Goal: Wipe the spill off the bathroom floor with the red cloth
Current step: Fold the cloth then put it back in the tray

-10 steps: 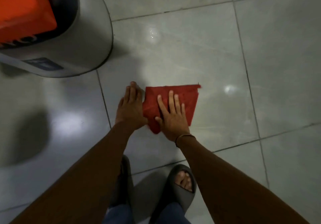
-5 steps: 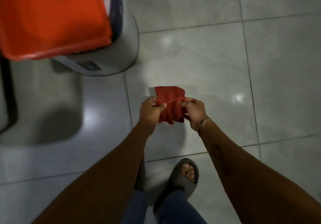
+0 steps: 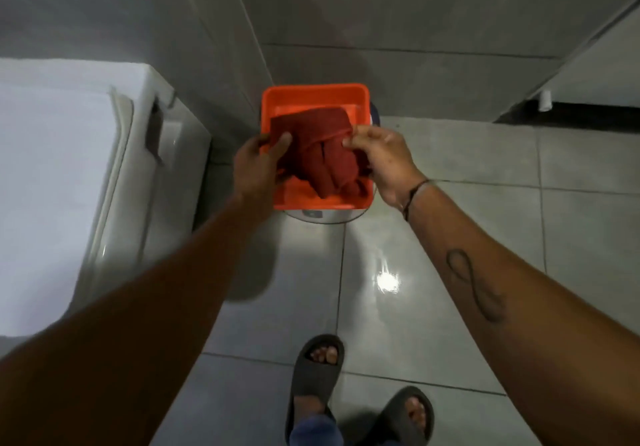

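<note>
Left hand (image 3: 258, 165): pinches the red cloth (image 3: 320, 149) at its left edge. Right hand (image 3: 381, 161): pinches the right edge. Cloth: bunched, hanging over the orange tub (image 3: 363, 97). Tub: set atop a grey bin (image 3: 323, 216). Floor (image 3: 450, 238): glossy, no spill discernible. Step, as judged: wiping done, cloth being put away. Next: lower and let go.

Red cloth (image 3: 322, 148) looks soft, matt, bunched into folds; the orange tray (image 3: 356, 99) is smooth plastic; glossy floor tiles (image 3: 388, 272) glare wetly; slides (image 3: 317, 369) read matt rubbery.
</note>
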